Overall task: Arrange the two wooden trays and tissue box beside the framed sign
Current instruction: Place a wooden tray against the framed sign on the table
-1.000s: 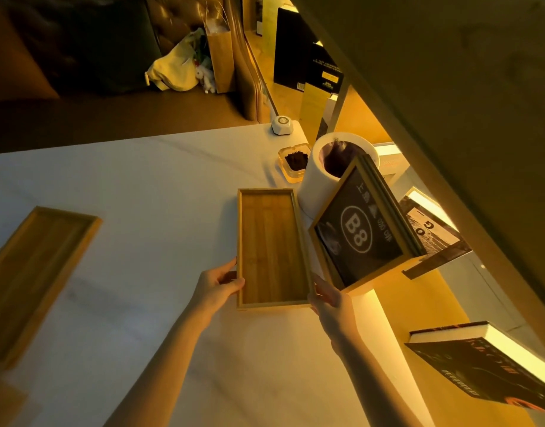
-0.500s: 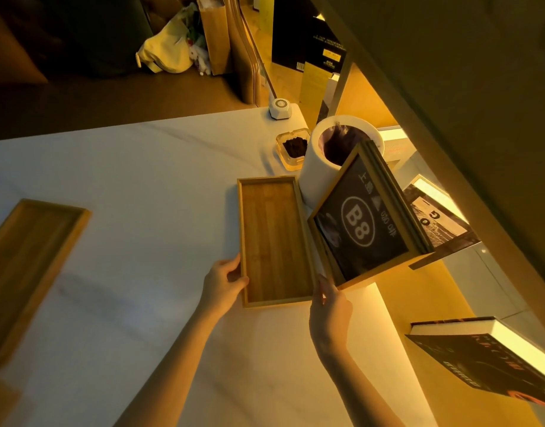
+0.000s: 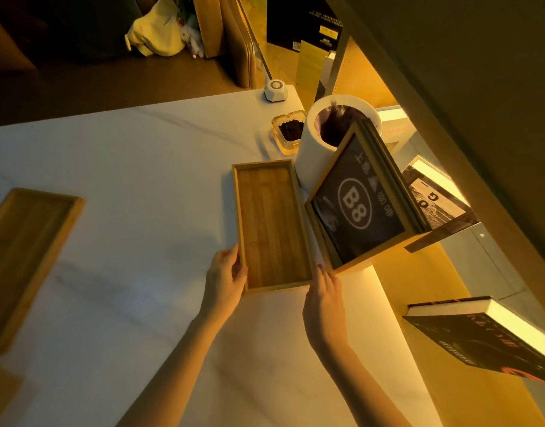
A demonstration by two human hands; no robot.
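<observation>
Since a second ago your tray [image 3: 272,226] has slid up and rightward; its long right edge now lies just beside the sign [image 3: 362,201], so this one looks nearly placed. Its long axis runs 12 to 6, far end pointing at 12, near the white bin [image 3: 311,149]. Your left hand [image 3: 225,278] grips the near-left corner; your right hand [image 3: 323,300] rests flat-fingered at the near-right corner. The second tray [image 3: 24,260] waits at 9. No tissue box is visible.
</observation>
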